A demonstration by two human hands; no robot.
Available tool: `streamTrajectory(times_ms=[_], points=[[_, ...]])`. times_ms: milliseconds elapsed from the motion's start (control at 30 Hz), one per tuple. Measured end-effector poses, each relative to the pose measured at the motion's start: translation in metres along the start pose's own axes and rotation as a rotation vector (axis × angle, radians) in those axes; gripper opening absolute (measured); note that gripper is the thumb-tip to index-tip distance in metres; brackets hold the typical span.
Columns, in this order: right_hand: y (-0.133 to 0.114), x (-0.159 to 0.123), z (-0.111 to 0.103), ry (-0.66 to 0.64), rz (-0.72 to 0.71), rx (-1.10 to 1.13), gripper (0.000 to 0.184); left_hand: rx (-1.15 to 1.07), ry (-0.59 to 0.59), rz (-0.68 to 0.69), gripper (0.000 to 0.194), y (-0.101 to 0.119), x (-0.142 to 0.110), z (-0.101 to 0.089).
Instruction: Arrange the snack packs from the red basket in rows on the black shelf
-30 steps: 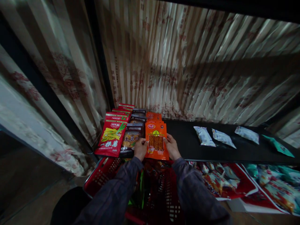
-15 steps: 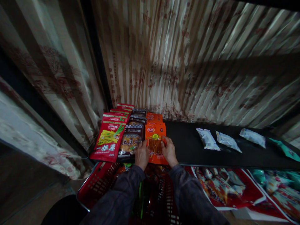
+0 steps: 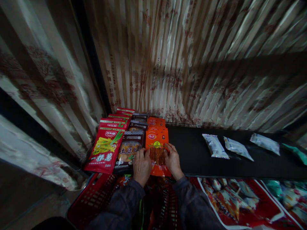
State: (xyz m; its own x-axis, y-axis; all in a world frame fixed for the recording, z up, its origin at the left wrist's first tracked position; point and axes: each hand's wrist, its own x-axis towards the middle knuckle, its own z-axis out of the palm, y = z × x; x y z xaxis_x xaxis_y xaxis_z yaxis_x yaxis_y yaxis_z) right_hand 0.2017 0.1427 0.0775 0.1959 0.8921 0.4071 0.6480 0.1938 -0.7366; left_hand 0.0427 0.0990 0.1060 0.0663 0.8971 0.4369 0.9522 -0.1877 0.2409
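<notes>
My left hand [image 3: 142, 166] and my right hand [image 3: 173, 162] grip the front orange snack packet [image 3: 157, 151] by its left and right edges. Its window shows brown strips, and it lies on the black shelf [image 3: 189, 143] over more orange packets. Just left of it are dark potato-slice packets [image 3: 128, 149], partly covered by my left hand. Red snack packets [image 3: 105, 147] with a spring onion picture overlap in a row at the far left. My thumbs and some fingertips are hard to make out.
Below the shelf edge stands a red plastic basket [image 3: 82, 199] holding packets. Small white packets [image 3: 216, 146] and a green packet [image 3: 296, 153] lie to the right. Large bags of snacks [image 3: 233, 198] sit lower right. A patterned curtain [image 3: 192, 64] hangs behind, beside a dark post [image 3: 92, 54].
My view has shifted slightly, so the shelf sits a little lower. Both hands stay at the orange packet; the left has slid slightly down and left in view.
</notes>
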Motion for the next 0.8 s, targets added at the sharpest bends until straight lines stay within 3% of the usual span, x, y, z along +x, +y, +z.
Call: streamTrajectory(times_ms=[167,400,667,800], points=[[0.003,-0.001,-0.001,-0.01,-0.002,0.031,0.039,-0.021,-0.01,0.074,0.037,0.005,0.008,0.001],[0.006,-0.007,0.004,0.024,-0.014,0.039,0.04,-0.044,-0.268,0.207,0.057,0.008,0.015,0.009],[0.005,-0.005,-0.002,0.028,-0.038,0.013,0.039,-0.035,-0.238,0.226,0.057,0.013,0.018,0.005],[0.01,0.006,-0.013,-0.004,-0.03,0.03,0.041,-0.059,-0.287,0.198,0.059,0.017,0.019,-0.002]])
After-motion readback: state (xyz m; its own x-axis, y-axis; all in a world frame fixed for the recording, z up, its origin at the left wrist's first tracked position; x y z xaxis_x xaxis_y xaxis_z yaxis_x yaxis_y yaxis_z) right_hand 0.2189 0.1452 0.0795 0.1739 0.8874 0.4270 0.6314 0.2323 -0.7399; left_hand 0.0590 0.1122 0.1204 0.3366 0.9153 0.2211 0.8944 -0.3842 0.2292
